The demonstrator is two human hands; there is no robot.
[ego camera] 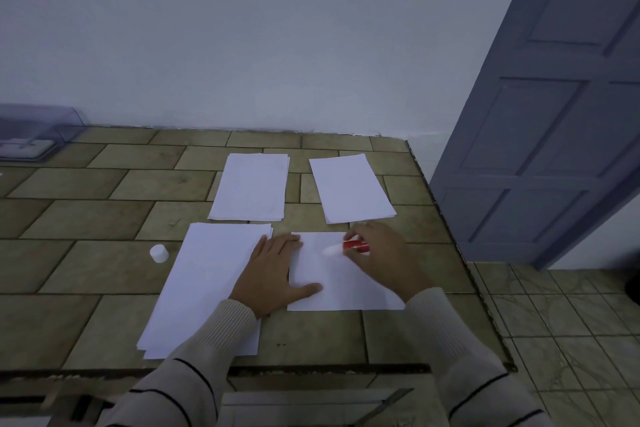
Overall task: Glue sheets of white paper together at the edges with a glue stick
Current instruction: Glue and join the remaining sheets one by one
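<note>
Single sheet (346, 284) lies near the counter's (86, 218) front edge, toward the right side, w/ its left edge just beside a thicker stack (207, 274). Left hand (273, 270) is flat w/ straight fingers, pressing across that seam: heel on the stack side, thumb and fingertips on the sheet. Right hand (381, 253) is clamped round the glue stick (353, 246), red barrel pinched in curled fingers, white tip pointing left and down over the sheet's far part. Can't tell if the tip touches paper, since it's blurred. Cap (159, 254) stands upright on the counter left of the stack, well apart from both hands. Two more piles, far-left pile (251, 187) and far-right pile (351, 187), sit toward the back edge.

Risks, as I judge them:
- Tip looks to be inside the sheet, not at the margin. Glue laid there bonds the sheets mid-page, not at the edges.
- Only the sheet's left side is pinned. A stroke dragged toward the counter's right edge could skid or buckle it, i.e. a crease or tear, esp. w/ one thin sheet.
- Left fingers sit right on the sheet's left edge. A pass along that edge may smear them or run over onto the stack's top sheet, and paper then lifts w/ the hand.
- Too much pressure could leave lumps and wrinkles.
- Cap off too long and the stick may dry out.
</note>
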